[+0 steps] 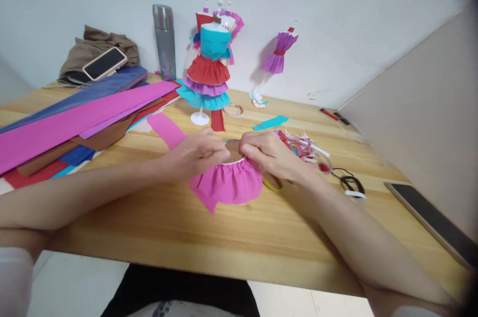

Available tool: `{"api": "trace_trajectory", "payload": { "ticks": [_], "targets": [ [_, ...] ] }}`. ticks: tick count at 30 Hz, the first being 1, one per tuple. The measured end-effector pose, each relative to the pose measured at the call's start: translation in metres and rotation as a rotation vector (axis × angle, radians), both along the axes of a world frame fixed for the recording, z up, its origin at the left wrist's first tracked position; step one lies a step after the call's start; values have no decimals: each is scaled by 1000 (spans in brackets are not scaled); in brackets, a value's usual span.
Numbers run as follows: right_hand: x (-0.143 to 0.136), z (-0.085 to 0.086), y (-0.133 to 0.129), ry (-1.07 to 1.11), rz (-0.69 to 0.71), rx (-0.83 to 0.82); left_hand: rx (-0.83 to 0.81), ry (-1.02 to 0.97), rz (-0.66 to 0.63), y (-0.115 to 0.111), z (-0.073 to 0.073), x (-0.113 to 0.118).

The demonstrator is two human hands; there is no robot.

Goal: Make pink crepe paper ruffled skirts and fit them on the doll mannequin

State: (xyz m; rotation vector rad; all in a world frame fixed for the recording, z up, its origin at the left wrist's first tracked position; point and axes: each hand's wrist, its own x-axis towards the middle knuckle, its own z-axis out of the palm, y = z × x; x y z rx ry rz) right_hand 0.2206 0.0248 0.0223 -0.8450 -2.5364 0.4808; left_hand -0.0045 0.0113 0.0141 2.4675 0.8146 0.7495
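Left hand (199,155): curled, my thumb pressed in to pinch the gathered top edge of the skirt; most of the fingertips are tucked out of sight.
Right hand (271,155): closed on the same edge a little to the right, gripping with the thumb uppermost; the other fingertips are hidden.
Pink skirt (235,182): pleated paper, between and just below my two hands, over the table (186,237); its left part passes behind my left hand, so I cannot tell whether it joins the pink strip (166,129) just beyond.
Ring (232,141): only its far rim shows between my hands; I cannot make out what it is.
Yellow ring (272,187): just beside my right hand, partly covered by it.
Scraps (298,147): a tangled heap beyond my right hand, pieces hard to tell apart.
Phone (429,212): well right of my right hand, its near end lost in the dark corner.
Colored sheets (74,118): stacked left of my left hand, cut off by the view's edge.
Layered dress (208,74): on a stand beyond my hands, hiding much of the other dresses (237,23) behind it.
Purple dress (278,53): farther off, beyond my right hand, the lower stand blurred.
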Motion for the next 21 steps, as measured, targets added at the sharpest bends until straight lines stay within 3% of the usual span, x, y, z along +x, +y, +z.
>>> {"api": "trace_trajectory", "payload": {
  "ticks": [6,9,15,17,21],
  "targets": [
    [-10,-4,-12,17,106,56,-202,-17,-153,-22,12,7],
    [-15,-5,-16,60,100,52,-366,-70,-198,-24,9,8],
    [-23,-2,-22,228,166,-3,-527,-128,-312,-15,-3,7],
    [-23,-1,-22,347,137,-106,-604,-138,-346,-11,-3,5],
    [-18,-6,-10,790,-4,-495,-836,-240,-302,-7,3,0]
  ]
}}
